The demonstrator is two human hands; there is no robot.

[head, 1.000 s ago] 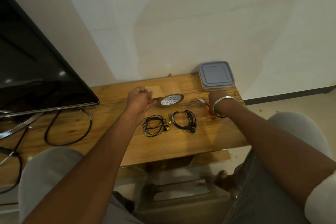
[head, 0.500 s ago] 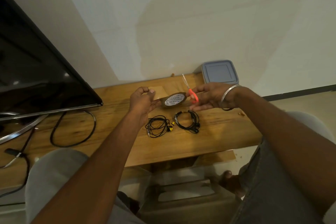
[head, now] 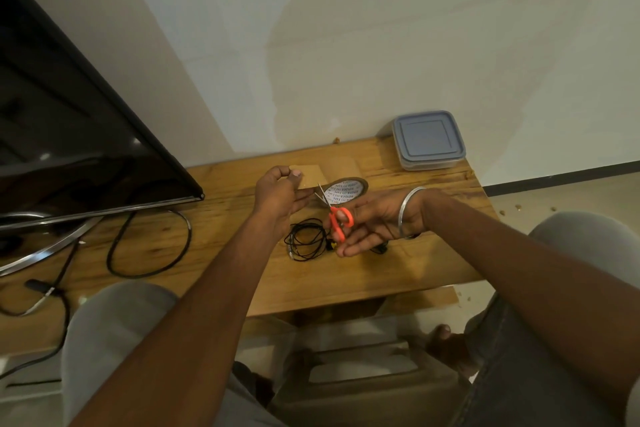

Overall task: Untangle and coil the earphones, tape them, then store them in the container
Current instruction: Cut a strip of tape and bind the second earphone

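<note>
Wooden table [head: 346,281] carries everything. Lidded container [head: 428,139] sits shut at the far right corner, well apart from the work. Tape roll [head: 346,188] is toward the back, between my hands. My left hand [head: 277,194] pinches the free strip [head: 311,177] drawn off the roll. My right hand [head: 374,222] has fingers through the orange scissors [head: 337,218], blades parted at the strip. Earphones [head: 304,241]: one black coil by my left wrist, a second mostly hidden under my right hand. Judgement: the cord is light, limp and inclined to spring open, so I should grip across the whole bundle. The strip is flimsy and sticky, so I hold it by the ends only.
</note>
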